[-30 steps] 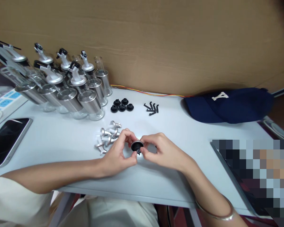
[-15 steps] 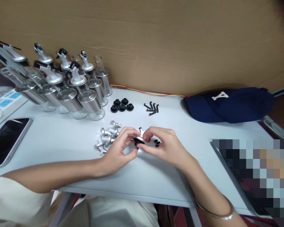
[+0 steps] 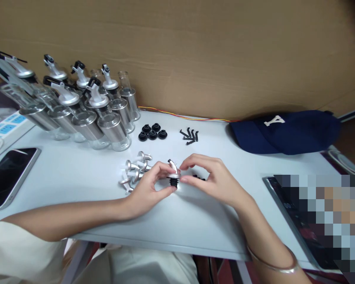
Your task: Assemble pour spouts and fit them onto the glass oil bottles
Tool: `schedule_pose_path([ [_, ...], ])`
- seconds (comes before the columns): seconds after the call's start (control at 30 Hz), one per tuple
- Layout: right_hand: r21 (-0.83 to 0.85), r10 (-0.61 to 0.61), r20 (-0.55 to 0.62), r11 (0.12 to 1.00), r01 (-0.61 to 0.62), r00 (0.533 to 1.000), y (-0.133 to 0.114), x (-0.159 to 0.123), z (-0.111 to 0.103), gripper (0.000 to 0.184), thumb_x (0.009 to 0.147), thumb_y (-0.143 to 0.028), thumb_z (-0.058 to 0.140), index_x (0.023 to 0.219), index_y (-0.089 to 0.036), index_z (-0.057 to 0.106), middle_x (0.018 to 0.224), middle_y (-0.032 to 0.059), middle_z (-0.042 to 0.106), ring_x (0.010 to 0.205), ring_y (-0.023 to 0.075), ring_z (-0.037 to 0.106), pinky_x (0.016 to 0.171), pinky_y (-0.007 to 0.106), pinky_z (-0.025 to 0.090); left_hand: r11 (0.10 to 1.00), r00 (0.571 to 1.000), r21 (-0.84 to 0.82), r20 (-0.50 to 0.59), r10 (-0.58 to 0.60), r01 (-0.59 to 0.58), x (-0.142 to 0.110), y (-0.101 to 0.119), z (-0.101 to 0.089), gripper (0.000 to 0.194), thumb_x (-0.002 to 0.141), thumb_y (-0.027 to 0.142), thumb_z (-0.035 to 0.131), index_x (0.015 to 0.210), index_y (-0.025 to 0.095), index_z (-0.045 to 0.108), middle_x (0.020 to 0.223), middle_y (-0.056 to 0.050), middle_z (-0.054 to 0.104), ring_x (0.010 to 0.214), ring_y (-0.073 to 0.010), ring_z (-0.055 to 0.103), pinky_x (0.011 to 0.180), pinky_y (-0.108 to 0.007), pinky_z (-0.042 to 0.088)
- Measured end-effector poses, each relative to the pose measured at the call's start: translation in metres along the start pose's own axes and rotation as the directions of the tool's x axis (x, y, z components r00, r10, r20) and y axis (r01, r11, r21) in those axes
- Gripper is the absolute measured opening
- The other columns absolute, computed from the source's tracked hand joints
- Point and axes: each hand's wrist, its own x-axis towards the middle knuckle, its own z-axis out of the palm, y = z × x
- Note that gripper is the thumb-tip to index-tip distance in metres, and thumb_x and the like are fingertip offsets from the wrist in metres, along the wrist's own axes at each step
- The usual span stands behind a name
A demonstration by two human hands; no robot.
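Note:
My left hand (image 3: 149, 187) is closed on a bottle pourer (image 3: 174, 180), its fingertips at the top and its thumb under the base. The pourer stands upright, with a silver spout tipped in black, a silver disc and a ribbed black stopper below. My right hand (image 3: 208, 177) has its thumb and forefinger at the right edge of the disc, in a loose pinch. Loose silver spouts (image 3: 136, 170) lie left of the pourer, partly beside my left fingers. Small black pieces (image 3: 198, 177) sit behind my right hand, mostly hidden by it.
Several black stoppers (image 3: 152, 132) and thin black levers (image 3: 189, 135) lie farther back. Glass bottles (image 3: 112, 126) with steel sleeves crowd the back left, some topped with pourers. A phone (image 3: 12, 177) and power strip (image 3: 6, 134) lie left; a navy cap (image 3: 286, 134) and dark device (image 3: 298, 225), right.
The pourer has turned from tilted to upright, its spout now leaning left and its ribbed stopper showing. My right fingers have loosened and shifted slightly to the right.

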Motion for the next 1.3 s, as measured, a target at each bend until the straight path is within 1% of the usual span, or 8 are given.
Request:
schedule_pose_path([
  [0.1,-0.192,0.133,-0.067,0.971,-0.144,0.989,0.015,0.000,-0.002,0.031,0.087,-0.042,0.056,0.104,-0.018,0.061,0.107,0.0108,0.066,0.099,0.0251,0.062,0.084,0.039,0.050,1.000,1.000,0.031,0.011,0.002,-0.002,-0.001,0.000,0.000,0.022,0.078,0.012,0.059,0.096,0.021,0.050,0.104,-0.003,0.055,0.106,-0.0154,0.055,0.100,-0.033,0.040],
  [0.2,-0.369,0.194,-0.090,0.904,-0.213,0.977,0.038,-0.001,0.002,0.055,0.085,-0.046,0.056,0.130,-0.015,0.046,0.133,0.0184,0.051,0.129,0.0337,0.042,0.101,0.052,0.039,0.998,1.000,0.064,0.023,0.016,-0.017,0.000,0.001,0.000,0.021,0.079,0.008,0.054,0.095,0.021,0.049,0.103,-0.003,0.054,0.105,-0.0157,0.055,0.098,-0.033,0.041],
  [0.33,-0.449,0.223,-0.022,0.869,-0.209,0.975,0.055,-0.001,0.007,0.067,0.087,-0.045,0.051,0.143,-0.017,0.028,0.145,0.0172,0.039,0.136,0.0336,0.031,0.103,0.054,0.036,0.995,0.998,0.082,0.039,0.045,-0.048,0.001,0.003,0.000,0.024,0.076,0.004,0.051,0.092,0.020,0.049,0.100,-0.003,0.053,0.101,-0.0145,0.054,0.090,-0.029,0.043],
  [0.57,-0.481,0.201,-0.024,0.856,-0.187,0.979,0.054,0.005,0.007,0.049,0.091,-0.028,0.047,0.137,-0.013,0.039,0.135,0.0171,0.051,0.126,0.0318,0.044,0.099,0.051,0.039,0.996,0.997,0.070,0.052,0.052,-0.056,-0.001,0.006,0.001,0.025,0.076,0.004,0.053,0.094,0.021,0.048,0.102,-0.003,0.050,0.104,-0.0146,0.053,0.092,-0.029,0.043],
  [0.73,-0.481,0.072,-0.019,0.874,-0.072,0.997,0.052,0.005,0.004,0.029,0.087,-0.009,0.044,0.107,-0.015,0.065,0.100,0.0119,0.066,0.094,0.0265,0.058,0.086,0.042,0.048,0.999,0.999,0.034,0.035,0.031,-0.032,0.000,0.006,0.001,0.019,0.079,0.014,0.061,0.092,0.020,0.049,0.102,-0.004,0.050,0.104,-0.0162,0.055,0.090,-0.030,0.043],
  [0.93,-0.446,0.091,0.001,0.891,-0.081,0.996,0.047,0.004,0.005,0.025,0.085,-0.006,0.045,0.086,-0.014,0.070,0.084,0.0101,0.065,0.079,0.0224,0.061,0.074,0.035,0.051,0.994,0.998,-0.097,0.044,-0.040,0.044,0.001,0.008,0.003,0.019,0.079,0.016,0.062,0.090,0.019,0.046,0.097,-0.003,0.051,0.100,-0.0156,0.057,0.091,-0.030,0.043],
  [1.13,-0.458,-0.056,-0.200,0.888,-0.043,0.978,0.034,0.004,0.003,0.024,0.092,-0.020,0.045,0.085,-0.017,0.068,0.083,0.0089,0.063,0.074,0.0204,0.060,0.069,0.033,0.050,0.979,0.990,-0.144,0.017,-0.140,0.141,-0.001,0.007,0.004,0.033,0.074,0.015,0.068,0.095,0.021,0.042,0.100,-0.003,0.054,0.104,-0.0165,0.057,0.097,-0.034,0.042],
  [1.3,-0.287,-0.118,-0.346,0.958,0.014,0.931,0.017,0.002,0.004,0.017,0.091,-0.021,0.050,0.083,-0.019,0.066,0.079,0.0055,0.062,0.070,0.0161,0.059,0.064,0.027,0.049,0.977,0.992,-0.170,0.012,-0.124,0.124,0.000,0.008,0.005,0.047,0.072,0.012,0.068,0.107,0.024,0.038,0.098,-0.001,0.054,0.104,-0.0169,0.059,0.095,-0.033,0.044],
])
